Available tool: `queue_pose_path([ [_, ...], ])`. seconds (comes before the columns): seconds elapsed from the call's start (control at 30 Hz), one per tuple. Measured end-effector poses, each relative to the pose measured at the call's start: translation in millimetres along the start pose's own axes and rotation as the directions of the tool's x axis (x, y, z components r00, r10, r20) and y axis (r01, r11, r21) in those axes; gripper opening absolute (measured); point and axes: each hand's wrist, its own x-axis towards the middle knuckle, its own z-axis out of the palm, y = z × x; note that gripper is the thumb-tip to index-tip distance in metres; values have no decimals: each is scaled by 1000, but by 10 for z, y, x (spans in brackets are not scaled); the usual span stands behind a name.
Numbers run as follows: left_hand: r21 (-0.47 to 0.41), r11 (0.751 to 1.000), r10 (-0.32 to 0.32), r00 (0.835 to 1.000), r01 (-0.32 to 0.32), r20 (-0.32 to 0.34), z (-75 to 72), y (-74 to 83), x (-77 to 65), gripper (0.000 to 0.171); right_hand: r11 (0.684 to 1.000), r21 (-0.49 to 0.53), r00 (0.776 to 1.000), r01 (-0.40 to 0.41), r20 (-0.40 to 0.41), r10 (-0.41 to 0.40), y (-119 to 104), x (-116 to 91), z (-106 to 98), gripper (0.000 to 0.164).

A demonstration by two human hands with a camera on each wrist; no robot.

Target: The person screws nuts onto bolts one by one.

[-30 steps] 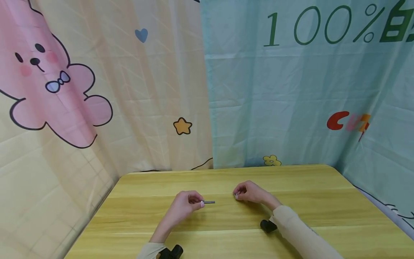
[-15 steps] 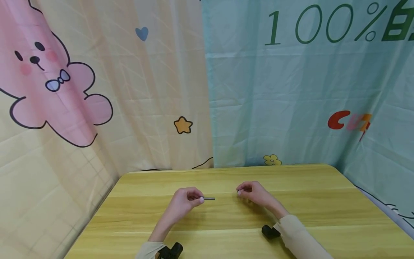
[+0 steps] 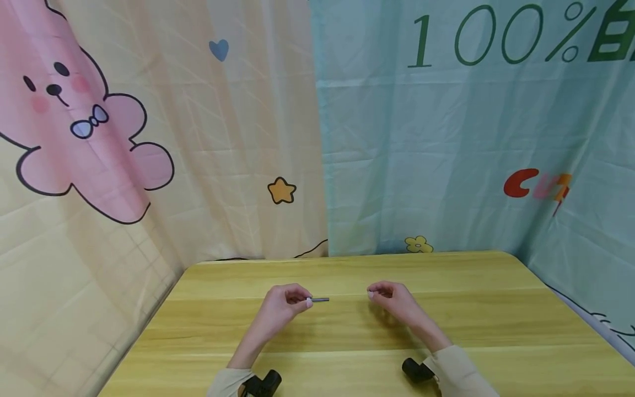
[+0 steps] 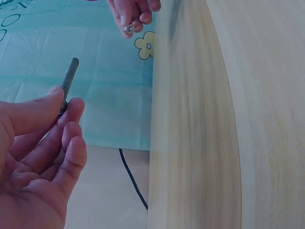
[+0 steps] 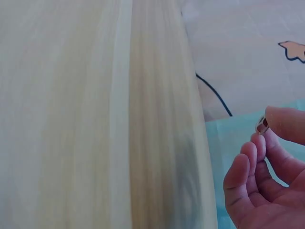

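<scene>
Between thumb and forefinger my left hand (image 3: 284,306) pinches a dark grey bolt (image 4: 70,78) near its head. Its threaded shank sticks out toward the right in the head view, and the thread shows plainly in the left wrist view. Across a gap, my right hand (image 3: 397,300) holds a small shiny metal nut (image 5: 261,125) at the tips of its thumb and forefinger. The nut's hole shows in the left wrist view. Both hands are raised over the wooden table, with bolt and nut apart at about the same height.
The light wooden table (image 3: 347,364) spreads under both hands. Printed curtains (image 3: 446,138) hang close behind its far edge and along the sides. Each wrist carries a black camera, such as the left wrist camera (image 3: 263,383). A black cable (image 4: 131,176) shows past the table edge.
My right hand has drawn slightly to the right and back, still pinching the nut. My left hand has risen a little in the head view with the bolt, which stays pointing right.
</scene>
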Motion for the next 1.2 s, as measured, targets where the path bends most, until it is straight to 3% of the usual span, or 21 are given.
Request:
queue_pose_path([
  [0.13, 8, 1000, 18, 999, -18, -28, -1, 1, 7, 4, 998, 51, 998, -29, -62, 32, -25, -27, 53, 27],
  [0.37, -11, 1000, -6, 999, 6, -36, -25, 27, 8, 5, 994, 85, 986, -72, -145, 84, -87, -68, 109, 27],
  [1.2, -39, 999, -28, 995, 24, -98, -95, 149, 17, 5, 969, 240, 981, -55, -169, 97, -382, -206, 265, 26],
])
